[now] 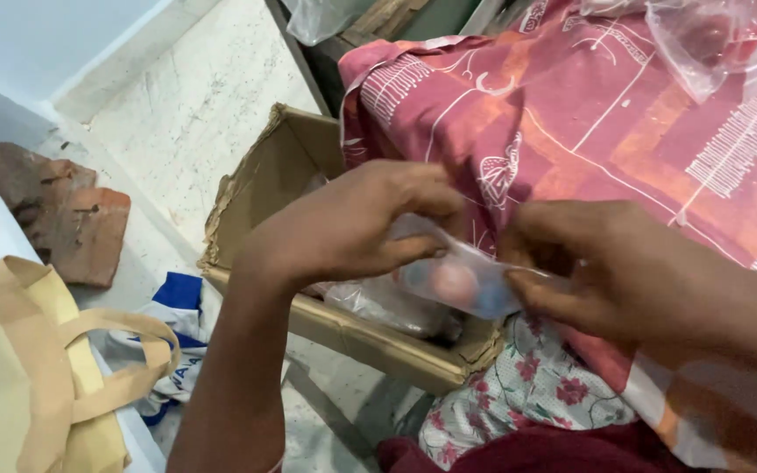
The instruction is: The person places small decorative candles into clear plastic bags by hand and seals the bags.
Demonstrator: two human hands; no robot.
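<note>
Both my hands grip one small clear plastic bag (462, 278) with a pink ball and a blue ball inside. My left hand (352, 223) pinches its left end from above. My right hand (624, 271) pinches its right end. The bag hangs over the right corner of an open cardboard box (260, 188) that holds more clear plastic packets (387, 307). A red patterned cloth (589, 114) covers the surface just behind my hands.
A beige cloth tote bag (37, 368) lies at the lower left, with a blue and white cloth (177, 307) beside it. Broken red bricks (67, 215) rest on the pale floor at left. Floral fabric (527, 390) sits below the box. Clear plastic (711, 35) lies at the top right.
</note>
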